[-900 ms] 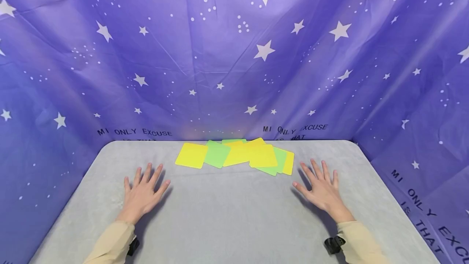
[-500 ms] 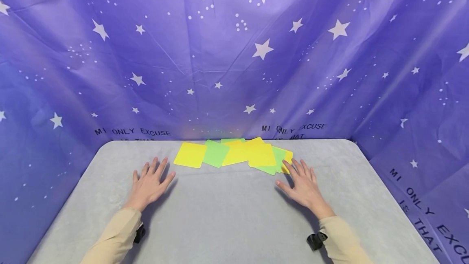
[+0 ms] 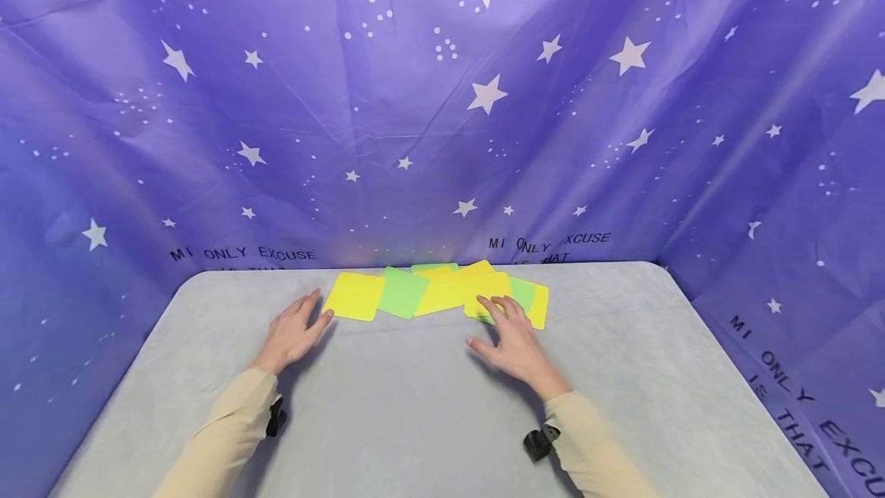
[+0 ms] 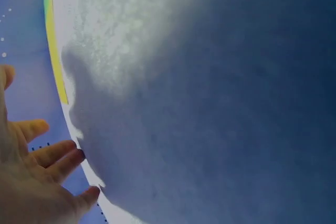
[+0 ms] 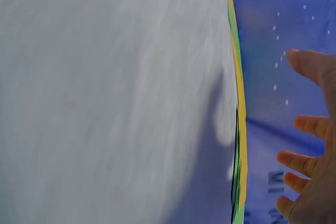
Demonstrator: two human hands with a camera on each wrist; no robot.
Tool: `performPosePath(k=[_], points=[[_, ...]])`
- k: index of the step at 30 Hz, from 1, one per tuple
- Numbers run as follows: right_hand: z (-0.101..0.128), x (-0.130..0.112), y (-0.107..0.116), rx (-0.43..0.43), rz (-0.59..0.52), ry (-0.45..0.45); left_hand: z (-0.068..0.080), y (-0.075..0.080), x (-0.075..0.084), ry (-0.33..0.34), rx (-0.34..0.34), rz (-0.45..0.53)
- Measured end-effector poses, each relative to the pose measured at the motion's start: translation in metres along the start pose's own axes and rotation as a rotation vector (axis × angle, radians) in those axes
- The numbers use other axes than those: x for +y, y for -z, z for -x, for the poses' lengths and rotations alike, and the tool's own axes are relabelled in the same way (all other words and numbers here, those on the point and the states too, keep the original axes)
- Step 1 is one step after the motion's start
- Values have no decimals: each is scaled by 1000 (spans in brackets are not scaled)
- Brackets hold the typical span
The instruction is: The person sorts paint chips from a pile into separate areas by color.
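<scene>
Yellow and green cards (image 3: 434,292) fan across the table (image 3: 429,406); both flat, empty hands, left (image 3: 293,331) and right (image 3: 515,340), should sweep inward gently.

Makeshift recording booth, starry purple backdrop (image 3: 442,98), grey-covered table (image 3: 429,406)

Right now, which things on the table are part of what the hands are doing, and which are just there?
In use:
- overlapping yellow and green square cards
- left hand, beside the leftmost yellow card
- right hand, fingers over the cards

Just there:
- grey table cover
- purple star-print backdrop
</scene>
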State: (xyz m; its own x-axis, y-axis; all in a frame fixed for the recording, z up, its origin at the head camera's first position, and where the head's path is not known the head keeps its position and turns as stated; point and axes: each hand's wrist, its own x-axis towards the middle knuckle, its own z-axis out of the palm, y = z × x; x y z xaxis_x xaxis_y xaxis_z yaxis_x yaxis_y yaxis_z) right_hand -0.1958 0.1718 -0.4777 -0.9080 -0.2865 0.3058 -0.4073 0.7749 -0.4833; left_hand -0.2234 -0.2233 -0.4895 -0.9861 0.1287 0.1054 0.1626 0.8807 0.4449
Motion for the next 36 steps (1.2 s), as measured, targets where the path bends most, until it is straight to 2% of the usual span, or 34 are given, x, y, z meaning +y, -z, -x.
performPosePath(k=[6,10,16,24,30,36], points=[[-15,-26,-18,-13,-100,15,-13,-3,-2,20,-15,38],[-26,-44,-33,-55,-154,14,-18,-5,-5,30,-36,69],[-44,-67,-56,-120,-231,8,-21,-6,-6,30,-63,114],[-70,-99,-87,-191,-280,-11,-22,-7,-8,26,-98,136],[-88,-112,-108,-213,-384,-100,-22,-8,-9,26,-107,119],[-93,-117,-118,-194,-456,-180,-22,-6,-8,4,-93,112]])
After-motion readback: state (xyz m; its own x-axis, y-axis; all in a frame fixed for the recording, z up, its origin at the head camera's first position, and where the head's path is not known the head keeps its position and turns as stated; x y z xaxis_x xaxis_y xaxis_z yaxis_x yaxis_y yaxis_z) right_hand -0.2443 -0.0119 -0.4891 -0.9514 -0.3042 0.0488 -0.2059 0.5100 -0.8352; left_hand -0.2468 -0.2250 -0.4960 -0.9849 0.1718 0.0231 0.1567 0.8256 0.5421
